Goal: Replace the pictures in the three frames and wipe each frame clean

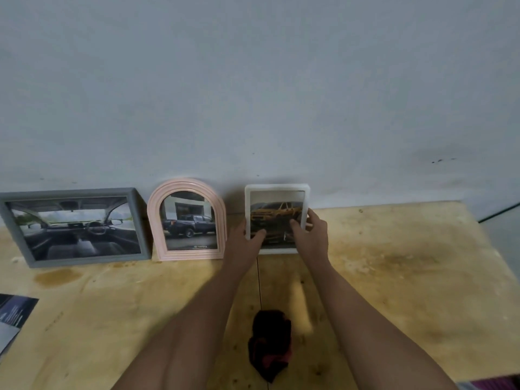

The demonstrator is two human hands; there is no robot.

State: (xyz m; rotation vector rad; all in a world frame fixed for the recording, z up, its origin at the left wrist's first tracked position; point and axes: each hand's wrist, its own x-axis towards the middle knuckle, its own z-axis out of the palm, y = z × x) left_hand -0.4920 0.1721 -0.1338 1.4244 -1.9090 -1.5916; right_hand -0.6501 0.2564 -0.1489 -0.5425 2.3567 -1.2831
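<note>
Three frames stand against the grey wall at the back of the wooden table. A grey rectangular frame (70,192) at the left shows a car interior. Beside it, a pink arched frame (187,183) shows a dark pickup truck. To the right is a white frame (277,187) with a yellow car picture. My left hand (243,240) grips its left edge with the thumb on the picture. My right hand (312,235) grips its right edge, thumb on the front. A dark red cloth (270,343) lies crumpled on the table between my forearms.
The plywood table (408,277) is stained and has a seam running down its middle. Printed sheets (12,313) lie at the left edge. The table's right edge falls away at the far right, and a purple item (498,384) shows at the bottom right corner.
</note>
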